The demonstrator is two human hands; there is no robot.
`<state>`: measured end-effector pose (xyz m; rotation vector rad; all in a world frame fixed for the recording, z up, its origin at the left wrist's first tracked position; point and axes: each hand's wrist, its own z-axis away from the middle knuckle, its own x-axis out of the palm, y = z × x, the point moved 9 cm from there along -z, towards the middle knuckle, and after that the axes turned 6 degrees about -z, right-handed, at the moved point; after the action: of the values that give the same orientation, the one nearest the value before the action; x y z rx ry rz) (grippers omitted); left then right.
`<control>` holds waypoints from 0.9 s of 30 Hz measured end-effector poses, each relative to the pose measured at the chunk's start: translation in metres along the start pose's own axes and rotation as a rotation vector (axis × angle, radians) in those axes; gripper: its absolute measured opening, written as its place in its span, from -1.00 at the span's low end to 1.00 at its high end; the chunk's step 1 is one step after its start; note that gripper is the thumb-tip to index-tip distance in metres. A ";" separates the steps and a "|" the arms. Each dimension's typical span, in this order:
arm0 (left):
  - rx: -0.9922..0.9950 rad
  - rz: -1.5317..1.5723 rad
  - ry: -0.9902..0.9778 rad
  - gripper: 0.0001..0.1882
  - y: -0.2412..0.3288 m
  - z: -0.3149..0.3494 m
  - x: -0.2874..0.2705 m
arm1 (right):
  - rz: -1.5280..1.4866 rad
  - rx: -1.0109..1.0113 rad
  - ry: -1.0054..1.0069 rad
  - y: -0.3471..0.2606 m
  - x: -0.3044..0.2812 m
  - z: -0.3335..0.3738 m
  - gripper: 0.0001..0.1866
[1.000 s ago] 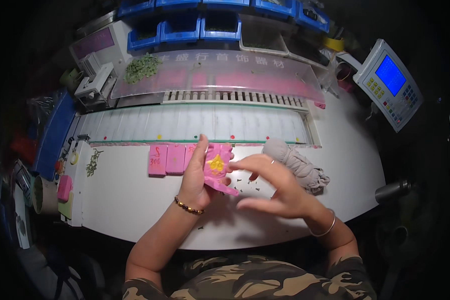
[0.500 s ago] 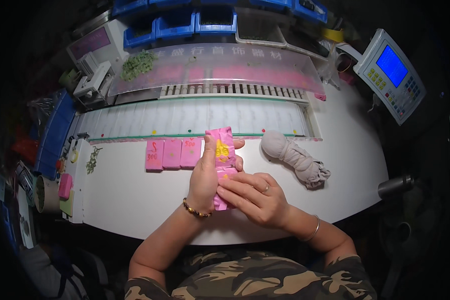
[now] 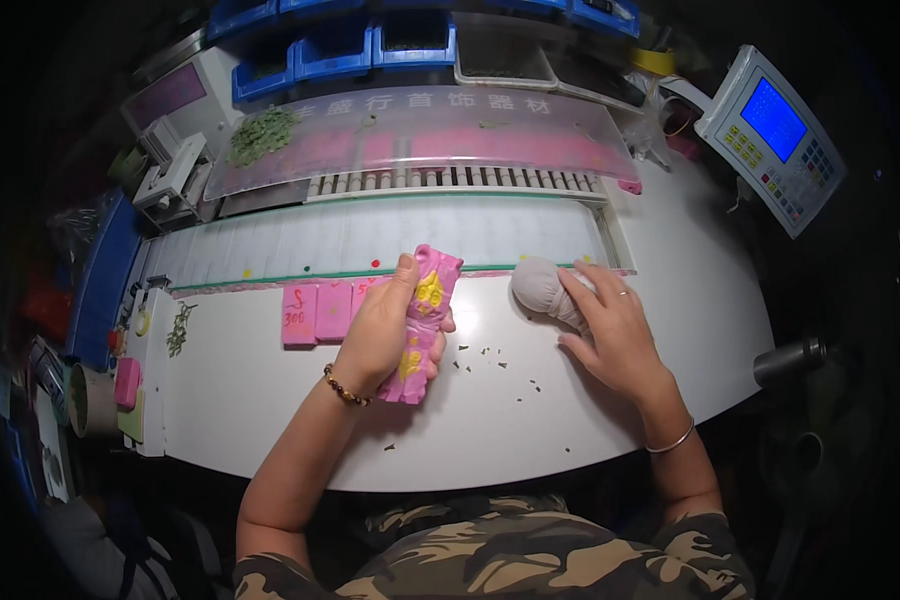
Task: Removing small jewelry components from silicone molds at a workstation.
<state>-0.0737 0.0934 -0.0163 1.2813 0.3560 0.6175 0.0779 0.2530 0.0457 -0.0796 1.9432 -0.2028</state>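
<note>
My left hand is closed around a pink rubber mould, which is bent open and held tilted over the table. Two yellow shapes show on its inner face, one above the other. My right hand lies over the narrow part of a tied grey-white cloth bundle, thumb on the near side and fingers on the far side. The bundle's round end sticks out to the left, while the hand covers most of the rest. Small dark green bits are scattered on the white table between my hands.
Pink blocks stand side by side left of the mould. Behind lies a long conveyor with a clear cover and a green heap on top. A control panel stands at right, blue bins at the back.
My right hand has left the mould and moved right onto the cloth bundle. My left hand has shifted left with the mould. Green bits now show on the table.
</note>
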 end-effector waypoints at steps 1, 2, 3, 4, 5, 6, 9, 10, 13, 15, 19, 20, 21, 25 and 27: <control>0.005 0.165 -0.040 -0.32 0.000 -0.001 0.007 | 0.010 0.004 0.004 0.009 0.002 0.002 -0.21; -0.021 0.229 -0.094 -0.37 -0.003 -0.002 0.014 | -0.090 0.053 -0.055 0.020 0.008 0.004 -0.20; -0.017 0.230 -0.096 -0.37 -0.006 -0.003 0.015 | -0.197 0.096 -0.115 0.025 0.014 0.002 -0.19; -0.064 0.262 -0.102 -0.38 -0.014 -0.003 0.019 | -0.191 0.095 -0.112 0.025 0.010 -0.001 -0.19; -0.110 0.295 -0.110 -0.40 -0.020 -0.003 0.023 | -0.092 0.027 -0.095 0.018 0.000 -0.004 -0.21; -0.118 0.274 -0.103 -0.41 -0.023 -0.001 0.025 | 0.000 -0.045 -0.078 0.008 -0.009 -0.009 -0.22; -0.121 0.299 0.064 -0.30 -0.031 -0.002 0.017 | -0.027 -0.107 0.327 -0.029 -0.072 -0.025 -0.30; -0.118 0.296 0.054 -0.30 -0.029 -0.002 0.019 | -0.018 -0.101 0.332 -0.037 -0.078 -0.027 -0.30; 0.013 0.139 0.093 -0.34 -0.004 0.002 0.018 | 0.056 -0.339 0.328 -0.082 -0.072 -0.024 -0.41; 0.096 0.095 -0.013 -0.35 0.008 -0.004 0.021 | -0.016 -0.371 0.069 -0.088 -0.030 -0.024 -0.46; -0.022 0.191 0.022 -0.36 -0.023 -0.001 0.020 | -0.015 -0.341 0.299 -0.075 -0.077 -0.028 -0.49; -0.050 0.254 0.030 -0.39 -0.030 -0.003 0.010 | -0.002 -0.331 0.400 -0.077 -0.091 -0.026 -0.50; -0.069 0.313 0.030 -0.41 -0.028 -0.007 0.006 | -0.002 -0.333 0.404 -0.080 -0.090 -0.026 -0.50; 0.112 0.311 0.013 -0.43 0.004 -0.011 0.018 | -0.021 -0.391 0.146 -0.098 -0.034 -0.024 -0.48; 0.041 0.290 -0.020 -0.43 -0.008 -0.002 0.022 | -0.009 -0.384 -0.010 -0.094 -0.030 -0.017 -0.49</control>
<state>-0.0551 0.1069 -0.0227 1.3895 0.1676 0.8451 0.0690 0.1673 0.0963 -0.3413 1.9502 0.1664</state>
